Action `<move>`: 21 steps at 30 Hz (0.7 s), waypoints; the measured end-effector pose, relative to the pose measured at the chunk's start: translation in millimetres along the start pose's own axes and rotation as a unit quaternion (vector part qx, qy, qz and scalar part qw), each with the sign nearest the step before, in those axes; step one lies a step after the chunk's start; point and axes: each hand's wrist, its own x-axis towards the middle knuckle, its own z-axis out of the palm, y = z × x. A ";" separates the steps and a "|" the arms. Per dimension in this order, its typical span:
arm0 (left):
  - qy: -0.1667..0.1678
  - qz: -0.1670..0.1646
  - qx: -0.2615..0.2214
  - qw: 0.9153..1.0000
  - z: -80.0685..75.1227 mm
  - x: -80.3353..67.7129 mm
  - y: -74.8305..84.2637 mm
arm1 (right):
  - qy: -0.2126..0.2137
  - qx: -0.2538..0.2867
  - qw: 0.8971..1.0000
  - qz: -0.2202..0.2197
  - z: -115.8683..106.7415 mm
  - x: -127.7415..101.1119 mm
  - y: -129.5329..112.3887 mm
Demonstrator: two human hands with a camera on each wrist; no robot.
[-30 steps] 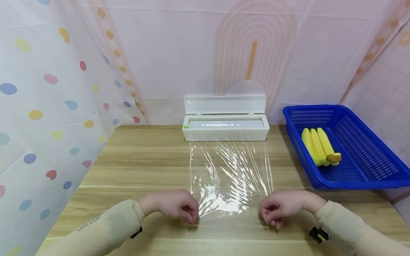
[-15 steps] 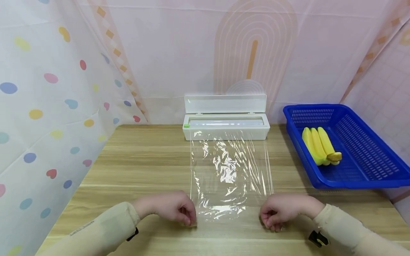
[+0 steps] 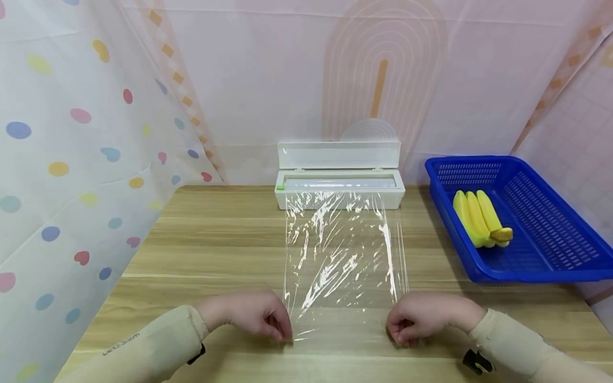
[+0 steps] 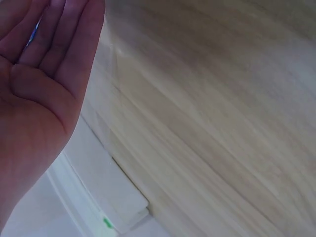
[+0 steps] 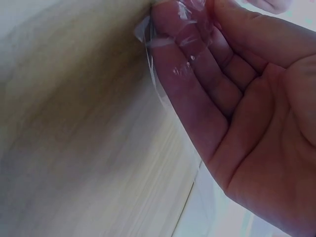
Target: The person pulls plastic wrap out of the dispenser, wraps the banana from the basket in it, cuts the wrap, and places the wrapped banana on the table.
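A sheet of clear plastic wrap (image 3: pixel 342 266) stretches over the table from a white wrap dispenser (image 3: pixel 340 199), whose lid stands raised against the back wall. My left hand (image 3: pixel 261 316) pinches the sheet's near left corner, and my right hand (image 3: pixel 426 318) pinches the near right corner. In the right wrist view a crumpled edge of the plastic wrap (image 5: pixel 185 42) lies over the curled fingers of the right hand (image 5: pixel 247 103). The left wrist view shows the palm of the left hand (image 4: pixel 44 84); its fingertips are cut off there.
To the right stands a blue plastic basket (image 3: pixel 541 275) with a bunch of yellow bananas (image 3: pixel 479 218) in it. A small green slider (image 3: pixel 280 187) sits at the dispenser's left end. Patterned cloth walls (image 3: pixel 268 80) enclose the wooden table (image 3: pixel 215 234) at the back and sides.
Both hands have come slightly nearer the table's front edge, still holding the plastic wrap. Its wrinkles and reflections have shifted; the dispenser and basket stay in place.
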 end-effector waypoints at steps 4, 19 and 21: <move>-0.005 0.015 0.016 1.000 2.2 0.8 -0.2 | 0.005 -0.034 0.999 -0.022 1.1 1.5 1.3; -0.010 0.014 0.006 1.000 -7.1 -5.4 -11.2 | 0.014 -0.072 0.997 -0.022 5.1 3.3 3.1; 0.008 0.012 0.012 1.000 -12.6 -5.6 -12.1 | 0.015 -0.076 0.997 -0.025 5.5 3.6 3.1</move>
